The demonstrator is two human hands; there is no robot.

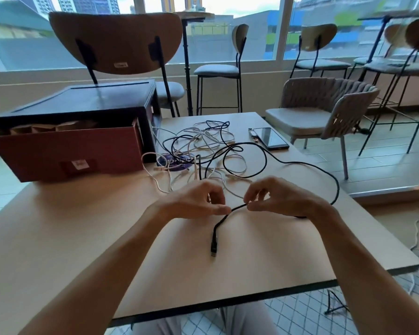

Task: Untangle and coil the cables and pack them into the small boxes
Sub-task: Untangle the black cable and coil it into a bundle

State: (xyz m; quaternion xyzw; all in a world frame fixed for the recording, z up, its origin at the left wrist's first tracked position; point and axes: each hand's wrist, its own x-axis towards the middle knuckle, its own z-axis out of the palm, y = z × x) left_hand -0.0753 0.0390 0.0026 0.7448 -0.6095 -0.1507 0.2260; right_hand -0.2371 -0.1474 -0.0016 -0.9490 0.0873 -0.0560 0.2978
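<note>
A long black cable runs from the tangle in a wide loop to the right and back to my hands. My left hand and my right hand both pinch it close together near its end. Its plug lies on the wooden table just below my hands. A tangle of white and black cables lies behind my hands at mid-table. A red drawer with several small brown boxes inside stands pulled out of a dark cabinet at the left.
A phone and a small stick-like device lie at the far right of the table. A purple round object lies under the tangle. Chairs stand behind and to the right. The table's right edge is near the cable loop.
</note>
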